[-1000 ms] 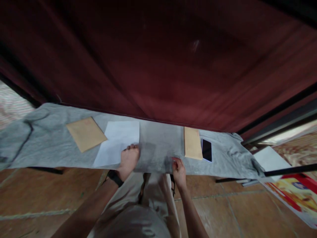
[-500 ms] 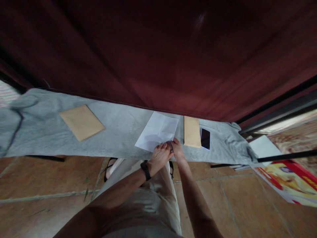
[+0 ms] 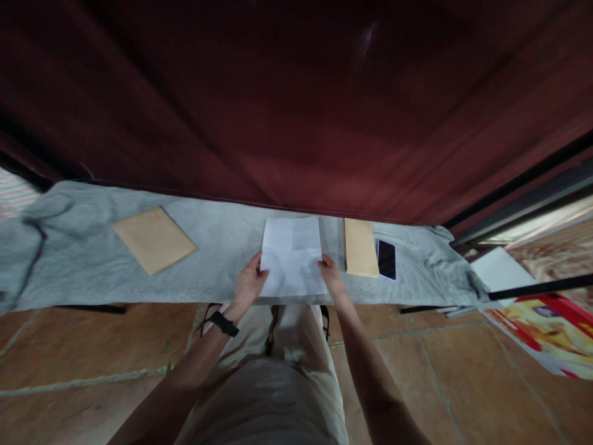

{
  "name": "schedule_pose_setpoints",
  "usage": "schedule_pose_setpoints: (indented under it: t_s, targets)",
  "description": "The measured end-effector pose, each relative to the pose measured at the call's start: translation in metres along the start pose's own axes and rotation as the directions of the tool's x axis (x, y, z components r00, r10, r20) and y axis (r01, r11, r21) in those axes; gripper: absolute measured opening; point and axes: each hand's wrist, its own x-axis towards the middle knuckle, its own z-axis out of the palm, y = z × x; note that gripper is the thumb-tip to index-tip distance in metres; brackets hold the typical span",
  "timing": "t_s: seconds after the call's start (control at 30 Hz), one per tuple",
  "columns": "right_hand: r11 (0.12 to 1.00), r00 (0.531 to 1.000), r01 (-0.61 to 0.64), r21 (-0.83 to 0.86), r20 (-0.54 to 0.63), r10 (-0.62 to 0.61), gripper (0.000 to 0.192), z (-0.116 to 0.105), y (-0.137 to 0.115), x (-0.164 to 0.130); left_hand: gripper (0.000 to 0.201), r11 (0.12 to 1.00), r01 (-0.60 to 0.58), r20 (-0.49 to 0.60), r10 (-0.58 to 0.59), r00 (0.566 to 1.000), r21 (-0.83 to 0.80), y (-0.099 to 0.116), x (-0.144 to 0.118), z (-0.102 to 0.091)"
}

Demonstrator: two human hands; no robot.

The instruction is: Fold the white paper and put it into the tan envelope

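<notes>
White sheet (image 3: 293, 256) shifted from left of centre, beside left brown envelope (image 3: 154, 239), to frame centre, just left of narrow brown envelope (image 3: 360, 247). Half second ago it lay skewed; now squared up. Left hand (image 3: 249, 285) moved to sheet's left edge, right hand (image 3: 331, 276) to right edge; hands apart, no longer bunched together.

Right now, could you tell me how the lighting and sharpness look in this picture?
Head view: dim light overall; the white paper between the left hand and right hand is brightest and fairly sharp; the dark red curtain is murky and soft; straight edges bow toward the corners.
</notes>
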Motion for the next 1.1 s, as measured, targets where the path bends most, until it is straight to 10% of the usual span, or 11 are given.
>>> schedule_pose_setpoints:
  t_s: [0.27, 0.5, 0.73, 1.1]
  targets:
    - [0.871, 0.963, 0.194, -0.451, -0.082, -0.257, 0.044, -0.002, -0.002, -0.021, 0.048, 0.995, -0.022, 0.039, 0.018, 0.999, 0.097, -0.004, 0.001, 0.005]
    - [0.708, 0.897, 0.433, -0.558, 0.187, -0.401, 0.047, 0.033, -0.019, -0.033, 0.044, 0.911, -0.245, -0.091, 0.290, 0.953, 0.333, 0.012, -0.006, 0.015]
    - [0.532, 0.846, 0.532, -0.659, 0.396, -0.357, 0.055, 0.070, -0.017, -0.036, 0.054, 0.792, -0.537, 0.171, 0.509, 0.844, 0.290, 0.037, 0.038, 0.060]
    - [0.597, 0.893, 0.426, -0.680, 0.210, -0.397, 0.053, 0.036, 0.006, -0.029, 0.061, 0.764, -0.439, 0.123, 0.437, 0.891, 0.473, 0.003, 0.059, 0.039]
